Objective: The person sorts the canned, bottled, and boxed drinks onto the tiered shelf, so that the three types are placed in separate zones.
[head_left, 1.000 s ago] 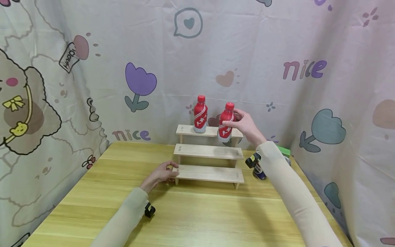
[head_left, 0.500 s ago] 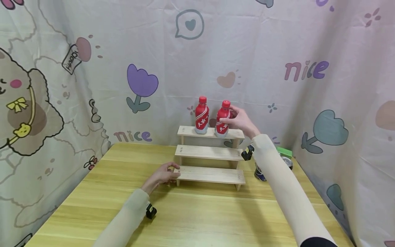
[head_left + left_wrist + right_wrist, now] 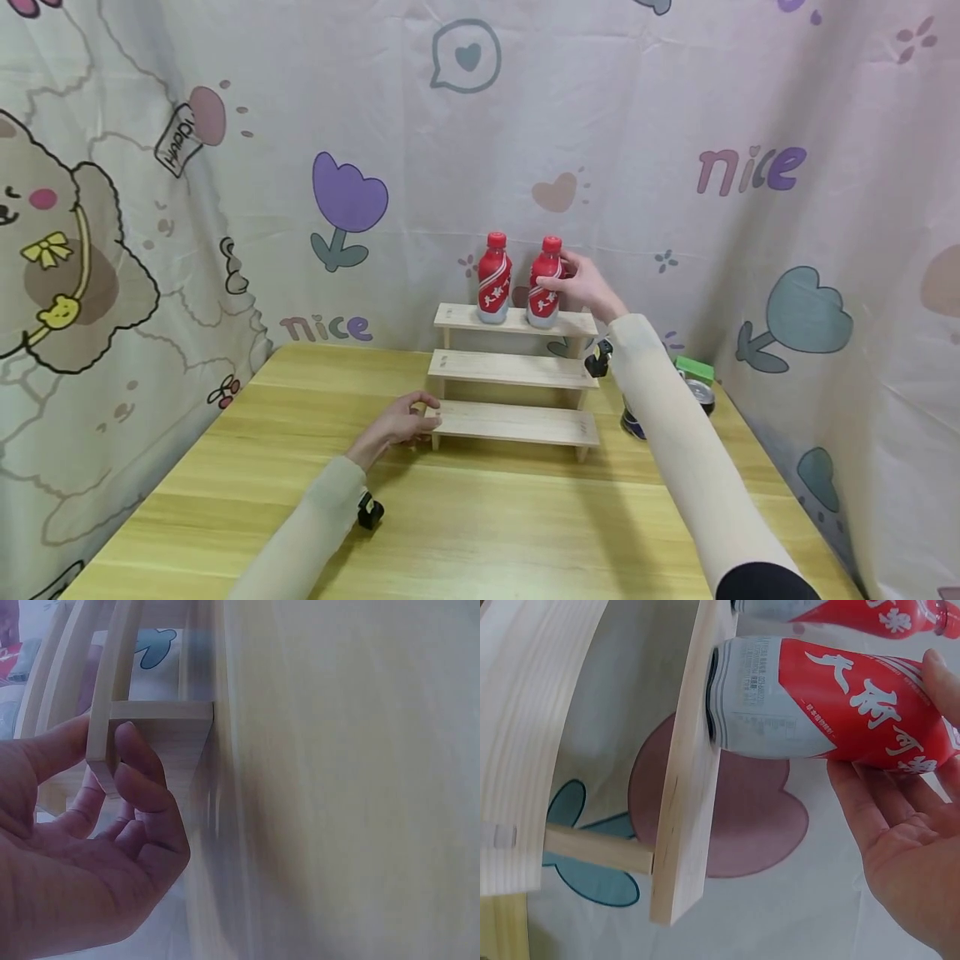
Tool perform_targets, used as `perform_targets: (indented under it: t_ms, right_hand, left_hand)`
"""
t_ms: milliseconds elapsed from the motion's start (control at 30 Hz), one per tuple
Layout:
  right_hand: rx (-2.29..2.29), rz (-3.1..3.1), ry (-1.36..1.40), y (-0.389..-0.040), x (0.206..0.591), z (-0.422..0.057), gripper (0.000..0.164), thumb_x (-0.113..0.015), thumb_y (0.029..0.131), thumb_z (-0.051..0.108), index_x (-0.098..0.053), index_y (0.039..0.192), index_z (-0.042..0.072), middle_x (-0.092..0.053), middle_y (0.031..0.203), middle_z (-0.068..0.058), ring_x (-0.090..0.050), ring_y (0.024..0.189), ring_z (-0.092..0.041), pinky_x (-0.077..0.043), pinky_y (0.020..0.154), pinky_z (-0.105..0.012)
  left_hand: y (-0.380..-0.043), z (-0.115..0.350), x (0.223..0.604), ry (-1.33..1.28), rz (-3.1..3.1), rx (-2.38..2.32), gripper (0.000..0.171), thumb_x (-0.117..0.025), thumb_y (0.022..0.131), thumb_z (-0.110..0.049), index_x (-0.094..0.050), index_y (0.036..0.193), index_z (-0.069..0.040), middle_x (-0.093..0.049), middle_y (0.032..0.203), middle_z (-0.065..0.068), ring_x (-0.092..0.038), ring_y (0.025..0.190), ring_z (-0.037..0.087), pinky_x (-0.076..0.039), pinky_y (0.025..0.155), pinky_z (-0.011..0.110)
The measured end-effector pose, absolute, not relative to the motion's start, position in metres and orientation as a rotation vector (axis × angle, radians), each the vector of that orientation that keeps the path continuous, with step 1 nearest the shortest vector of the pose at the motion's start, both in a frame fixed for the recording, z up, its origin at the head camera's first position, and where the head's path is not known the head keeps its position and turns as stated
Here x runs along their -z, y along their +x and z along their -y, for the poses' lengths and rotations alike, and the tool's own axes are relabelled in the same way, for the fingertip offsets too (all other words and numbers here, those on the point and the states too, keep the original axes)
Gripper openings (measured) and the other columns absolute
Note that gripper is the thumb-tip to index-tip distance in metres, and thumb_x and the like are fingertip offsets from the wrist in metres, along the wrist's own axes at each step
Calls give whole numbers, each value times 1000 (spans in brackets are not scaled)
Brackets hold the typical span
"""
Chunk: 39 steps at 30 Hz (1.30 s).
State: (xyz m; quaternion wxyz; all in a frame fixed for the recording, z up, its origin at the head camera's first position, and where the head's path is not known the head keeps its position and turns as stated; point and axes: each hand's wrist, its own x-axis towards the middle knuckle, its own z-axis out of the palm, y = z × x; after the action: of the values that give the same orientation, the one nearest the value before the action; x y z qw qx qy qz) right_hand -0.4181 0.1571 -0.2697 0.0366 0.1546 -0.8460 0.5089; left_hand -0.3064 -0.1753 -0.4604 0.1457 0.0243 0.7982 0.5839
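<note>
A three-tier wooden shelf (image 3: 514, 368) stands on the table. My left hand (image 3: 401, 422) pinches the left end of its lowest board, thumb on one face and curled fingers on the other in the left wrist view. On the top board, my right hand (image 3: 585, 286) grips a red and white cola bottle (image 3: 543, 293) around its upper half. The right wrist view shows that bottle's base right at the board (image 3: 686, 772). Beside it on the left, a matching bottle (image 3: 494, 279) stands upright on the same board.
Right of the shelf, partly behind my right sleeve, are a dark blue can (image 3: 632, 422), another can (image 3: 702, 395) and a green-topped item (image 3: 694, 369). A printed curtain (image 3: 622, 125) hangs close behind the shelf. The wooden table (image 3: 480, 517) extends toward me.
My right hand has brought the cola bottle back and slightly left, from in front of the top board onto it. The left hand has kept its hold on the lowest board.
</note>
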Motion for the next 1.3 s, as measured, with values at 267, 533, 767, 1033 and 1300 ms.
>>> perform_targets:
  t_ms: [267, 533, 767, 1033, 1300]
  right_hand:
    - [-1562, 2602, 475, -419, 271, -158, 76, -75, 88, 26, -35, 152, 16, -57, 137, -13, -52, 126, -27, -40, 109, -47]
    - [-1543, 2612, 479, -421, 270, -156, 72, -73, 89, 26, -37, 151, 15, -56, 137, -15, -52, 126, -29, -39, 109, -48]
    - [-1534, 2611, 494, -421, 272, -158, 71, -73, 89, 26, -38, 151, 16, -57, 136, -14, -52, 126, -29, -39, 109, -49]
    - [-1548, 2614, 477, -420, 271, -159, 73, -74, 88, 27, -38, 151, 17, -58, 135, -13, -53, 125, -27, -38, 110, -47]
    - [-1570, 2609, 469, -420, 272, -157, 70, -74, 88, 25, -41, 149, 16, -59, 133, -14, -55, 122, -27, -41, 108, -46]
  left_hand:
    - [-307, 174, 458, 69, -2298, -1660, 37, -70, 90, -16, -54, 122, -7, -58, 78, 4, -62, 69, 21, -46, 55, 29]
    - [-306, 174, 459, 81, -2298, -1667, 36, -70, 90, -16, -55, 122, -8, -58, 79, 4, -61, 70, 22, -47, 56, 30]
    - [-307, 173, 459, 66, -2313, -1653, 34, -70, 90, -16, -56, 121, -9, -59, 78, 4, -62, 69, 22, -47, 55, 30]
    - [-308, 173, 460, 66, -2315, -1663, 33, -70, 90, -17, -57, 119, -11, -59, 78, 5, -61, 68, 22, -46, 54, 30]
    - [-308, 173, 460, 63, -2304, -1668, 31, -70, 90, -17, -58, 119, -12, -59, 78, 5, -61, 67, 21, -44, 53, 28]
